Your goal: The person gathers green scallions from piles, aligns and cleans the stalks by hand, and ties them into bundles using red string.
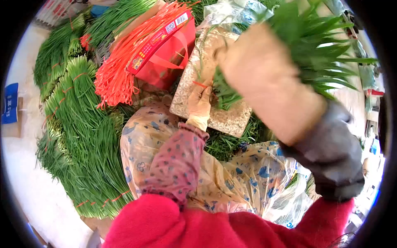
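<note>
My left hand (pixel 199 105), in a pale glove, rests at the left part of the patterned board (pixel 182 99), its fingers closed on a red tie (pixel 200 84). My right hand (pixel 252 62) is raised over the board and blurred by motion; its fingers are smeared, so their grip cannot be made out. Green leafy stalks (pixel 225 93) lie on the board between the two hands. Beyond my right hand spreads a large bunch of broad green leaves (pixel 314 49).
Tied green bundles (pixel 82 124) are piled on the left. A red bag (pixel 165 58) with many red ties (pixel 115 78) stands behind my left hand. Clear plastic (pixel 233 14) lies at the back. A patterned apron (pixel 223 177) covers my lap.
</note>
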The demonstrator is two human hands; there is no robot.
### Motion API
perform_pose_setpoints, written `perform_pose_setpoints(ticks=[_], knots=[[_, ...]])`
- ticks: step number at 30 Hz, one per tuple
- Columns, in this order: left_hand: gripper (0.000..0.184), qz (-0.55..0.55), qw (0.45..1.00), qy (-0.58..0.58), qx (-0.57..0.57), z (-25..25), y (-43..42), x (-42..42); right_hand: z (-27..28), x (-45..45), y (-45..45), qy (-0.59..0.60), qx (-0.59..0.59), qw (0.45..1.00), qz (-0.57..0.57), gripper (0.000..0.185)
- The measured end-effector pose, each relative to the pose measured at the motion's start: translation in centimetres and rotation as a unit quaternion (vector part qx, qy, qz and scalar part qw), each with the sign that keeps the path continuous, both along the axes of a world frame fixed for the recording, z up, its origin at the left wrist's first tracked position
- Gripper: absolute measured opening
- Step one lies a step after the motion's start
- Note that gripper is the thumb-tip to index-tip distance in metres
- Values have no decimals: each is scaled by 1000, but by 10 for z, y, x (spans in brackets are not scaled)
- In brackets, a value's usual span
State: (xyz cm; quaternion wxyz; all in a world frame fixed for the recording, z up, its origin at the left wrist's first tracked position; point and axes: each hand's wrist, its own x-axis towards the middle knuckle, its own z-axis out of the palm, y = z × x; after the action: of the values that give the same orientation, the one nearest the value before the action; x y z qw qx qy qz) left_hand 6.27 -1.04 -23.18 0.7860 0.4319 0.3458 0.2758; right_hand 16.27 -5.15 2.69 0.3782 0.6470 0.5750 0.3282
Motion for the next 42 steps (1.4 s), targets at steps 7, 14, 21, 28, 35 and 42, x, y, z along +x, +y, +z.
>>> perform_pose_setpoints(ticks=[7, 14, 21, 28, 35, 42], knots=[[13, -49, 934, -47, 350, 56, 35, 42, -3, 105, -93, 468, 74, 857, -204, 73], [15, -139, 720, 112, 670, -52, 26, 68, -81, 66, -148, 563, 49, 743, -358, 42], [10, -122, 747, 154, 635, -33, 23, 68, -204, 19, -61, 668, 361, 604, -241, 29], [59, -231, 847, 104, 468, -35, 39, 60, -230, 39, -35, 796, 517, 46, -312, 20], [101, -387, 450, 363, 718, -12, 30, 56, -219, 46, -13, 804, 476, 105, -341, 25], [58, -423, 472, 226, 740, -5, 70, 90, -194, -27, -58, 821, 388, 337, -249, 22]])
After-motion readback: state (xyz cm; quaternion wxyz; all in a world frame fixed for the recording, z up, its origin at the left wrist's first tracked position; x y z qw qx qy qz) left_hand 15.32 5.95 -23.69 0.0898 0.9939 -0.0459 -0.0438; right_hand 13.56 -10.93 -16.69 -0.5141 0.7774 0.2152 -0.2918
